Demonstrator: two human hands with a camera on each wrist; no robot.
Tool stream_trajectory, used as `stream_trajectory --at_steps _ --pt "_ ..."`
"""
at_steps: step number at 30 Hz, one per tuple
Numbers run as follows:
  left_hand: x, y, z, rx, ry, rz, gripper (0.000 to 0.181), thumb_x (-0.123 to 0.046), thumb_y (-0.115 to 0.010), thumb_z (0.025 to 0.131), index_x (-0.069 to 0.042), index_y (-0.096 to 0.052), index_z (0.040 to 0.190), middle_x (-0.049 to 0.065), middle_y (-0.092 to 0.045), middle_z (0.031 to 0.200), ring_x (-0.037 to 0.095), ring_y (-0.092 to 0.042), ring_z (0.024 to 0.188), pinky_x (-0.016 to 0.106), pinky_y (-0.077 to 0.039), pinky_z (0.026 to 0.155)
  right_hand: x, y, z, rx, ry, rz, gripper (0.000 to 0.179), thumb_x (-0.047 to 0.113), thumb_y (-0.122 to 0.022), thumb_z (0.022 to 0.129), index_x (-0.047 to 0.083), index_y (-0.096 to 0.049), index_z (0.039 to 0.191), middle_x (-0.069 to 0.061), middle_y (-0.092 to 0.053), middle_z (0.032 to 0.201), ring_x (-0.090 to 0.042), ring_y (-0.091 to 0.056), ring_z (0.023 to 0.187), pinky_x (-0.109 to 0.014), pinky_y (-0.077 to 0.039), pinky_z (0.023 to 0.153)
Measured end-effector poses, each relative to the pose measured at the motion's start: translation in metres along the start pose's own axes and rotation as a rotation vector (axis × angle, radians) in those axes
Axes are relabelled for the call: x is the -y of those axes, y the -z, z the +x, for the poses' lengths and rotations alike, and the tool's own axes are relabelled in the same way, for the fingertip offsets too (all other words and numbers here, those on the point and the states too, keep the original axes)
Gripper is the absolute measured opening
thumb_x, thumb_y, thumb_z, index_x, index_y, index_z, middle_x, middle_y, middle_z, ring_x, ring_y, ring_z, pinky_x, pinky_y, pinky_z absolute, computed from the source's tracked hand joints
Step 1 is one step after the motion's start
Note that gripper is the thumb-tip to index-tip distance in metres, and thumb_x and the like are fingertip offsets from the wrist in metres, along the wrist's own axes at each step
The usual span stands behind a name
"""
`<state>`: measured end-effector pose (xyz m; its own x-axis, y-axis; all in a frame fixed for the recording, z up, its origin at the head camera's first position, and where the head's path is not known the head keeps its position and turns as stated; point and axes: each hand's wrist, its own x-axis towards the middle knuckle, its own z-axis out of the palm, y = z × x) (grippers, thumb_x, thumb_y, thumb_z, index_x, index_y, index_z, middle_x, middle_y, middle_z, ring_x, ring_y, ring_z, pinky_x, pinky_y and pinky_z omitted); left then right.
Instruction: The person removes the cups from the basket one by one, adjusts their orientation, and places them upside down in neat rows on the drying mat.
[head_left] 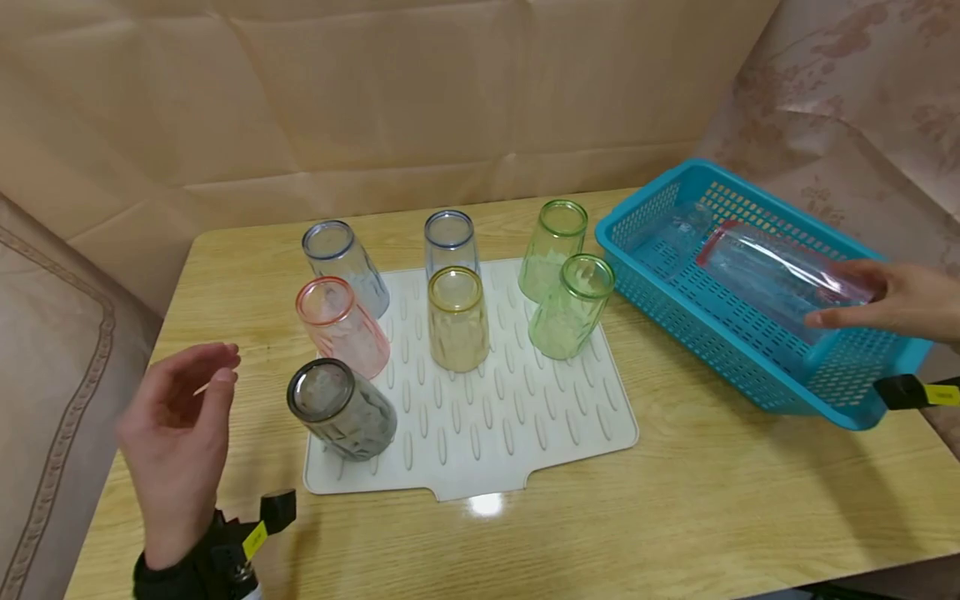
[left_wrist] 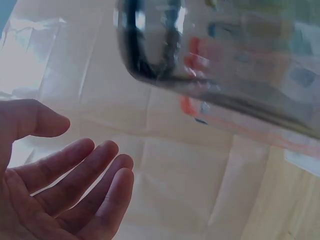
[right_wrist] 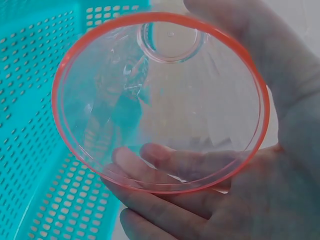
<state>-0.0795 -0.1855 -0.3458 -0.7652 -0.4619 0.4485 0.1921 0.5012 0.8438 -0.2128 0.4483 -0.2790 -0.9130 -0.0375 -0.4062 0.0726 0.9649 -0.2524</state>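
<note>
My right hand [head_left: 911, 300] grips a clear plastic tumbler with a red-pink rim [head_left: 780, 262], tilted on its side over the blue basket [head_left: 697, 329]. In the right wrist view, the tumbler's wide mouth [right_wrist: 155, 192] faces the camera, with fingers curled around its wall. My left hand [head_left: 180, 425] hovers at the table's left side, fingers loosely bent and holding nothing. Nearest to it, a smoky grey tumbler [head_left: 352, 417] stands upside down on the white ridged drying mat [head_left: 480, 458]. This grey tumbler also fills the upper right of the left wrist view.
Several more upturned tumblers stand on the mat: a pink one [head_left: 348, 329], a yellow one [head_left: 459, 333], blue-rimmed ones [head_left: 352, 271] and green ones [head_left: 570, 312]. Another clear tumbler [head_left: 678, 233] lies in the basket's far end. The basket sits at the wooden table's [head_left: 675, 508] right side.
</note>
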Motion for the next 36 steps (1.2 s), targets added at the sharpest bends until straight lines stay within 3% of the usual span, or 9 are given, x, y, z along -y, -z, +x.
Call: stream_trajectory --at_steps 7,14,20,24,28,29,31,35,36 --pt "-0.015 -0.003 0.004 0.019 -0.032 -0.020 0.026 0.004 -0.058 0.092 0.005 -0.063 0.118 0.006 -0.066 0.110 0.015 -0.061 0.100 0.017 -0.047 0.080 0.019 0.002 -0.010 -0.046 0.053 0.009 0.106 0.047 -0.065 0.090 -0.013 0.002 0.146 -0.045 -0.027 0.136 -0.060 -0.040 0.108 -0.074 -0.034 0.083" --pt "-0.019 -0.006 0.006 0.025 -0.109 -0.095 0.027 0.003 -0.056 0.094 0.010 -0.060 0.119 0.017 -0.065 0.113 0.019 -0.061 0.099 0.020 -0.048 0.081 0.042 -0.001 -0.019 -0.049 0.089 0.058 0.103 0.041 -0.068 0.089 -0.008 -0.002 0.150 -0.041 -0.029 0.140 -0.062 -0.027 0.123 -0.075 -0.028 0.088" --pt "-0.028 -0.012 0.006 0.052 -0.107 -0.155 0.028 0.005 -0.058 0.092 0.010 -0.061 0.119 0.016 -0.065 0.114 0.021 -0.061 0.101 0.019 -0.048 0.085 0.054 -0.005 -0.023 -0.093 0.122 0.014 0.101 0.041 -0.072 0.086 -0.008 -0.011 0.150 -0.040 -0.038 0.135 -0.058 -0.035 0.118 -0.072 -0.034 0.084" --pt "-0.032 -0.017 0.008 0.076 -0.120 -0.186 0.028 0.006 -0.058 0.091 0.008 -0.061 0.119 0.012 -0.066 0.113 0.020 -0.062 0.102 0.019 -0.048 0.086 0.062 -0.008 -0.025 -0.107 0.154 0.053 0.097 0.037 -0.074 0.085 -0.006 -0.016 0.150 -0.037 -0.041 0.134 -0.054 -0.038 0.118 -0.070 -0.035 0.084" --pt "-0.034 -0.023 0.008 0.097 -0.128 -0.275 0.030 0.010 -0.060 0.088 0.007 -0.062 0.117 0.011 -0.066 0.112 0.019 -0.062 0.102 0.020 -0.048 0.087 0.069 -0.012 -0.026 -0.121 0.180 0.089 0.095 0.034 -0.076 0.083 -0.004 -0.020 0.150 -0.034 -0.043 0.133 -0.051 -0.040 0.119 -0.068 -0.036 0.084" --pt "-0.035 -0.024 0.008 0.105 -0.133 -0.282 0.030 0.011 -0.060 0.087 0.006 -0.062 0.117 0.011 -0.066 0.112 0.019 -0.062 0.103 0.020 -0.048 0.088 0.070 -0.013 -0.027 -0.130 0.184 0.087 0.094 0.034 -0.077 0.083 -0.003 -0.022 0.149 -0.032 -0.045 0.132 -0.048 -0.041 0.118 -0.062 -0.040 0.084" --pt "-0.035 -0.027 0.008 0.120 -0.147 -0.313 0.031 0.012 -0.061 0.086 0.006 -0.062 0.116 0.011 -0.066 0.112 0.020 -0.063 0.103 0.021 -0.048 0.089 0.073 -0.013 -0.027 -0.132 0.193 0.081 0.094 0.035 -0.077 0.082 -0.003 -0.023 0.149 -0.032 -0.047 0.131 -0.048 -0.041 0.119 -0.061 -0.041 0.083" --pt "-0.037 -0.033 0.007 0.159 -0.176 -0.301 0.032 0.011 -0.063 0.086 0.008 -0.061 0.117 0.010 -0.066 0.113 0.019 -0.062 0.104 0.023 -0.048 0.091 0.081 -0.013 -0.028 -0.106 0.191 0.092 0.095 0.036 -0.077 0.083 -0.003 -0.021 0.150 -0.032 -0.047 0.132 -0.048 -0.039 0.121 -0.060 -0.042 0.084" --pt "-0.037 -0.035 0.006 0.170 -0.180 -0.297 0.032 0.011 -0.063 0.086 0.009 -0.060 0.117 0.010 -0.066 0.114 0.019 -0.062 0.105 0.023 -0.048 0.091 0.082 -0.013 -0.028 -0.094 0.190 0.099 0.096 0.036 -0.076 0.083 -0.004 -0.020 0.150 -0.033 -0.045 0.133 -0.049 -0.037 0.122 -0.067 -0.038 0.084"
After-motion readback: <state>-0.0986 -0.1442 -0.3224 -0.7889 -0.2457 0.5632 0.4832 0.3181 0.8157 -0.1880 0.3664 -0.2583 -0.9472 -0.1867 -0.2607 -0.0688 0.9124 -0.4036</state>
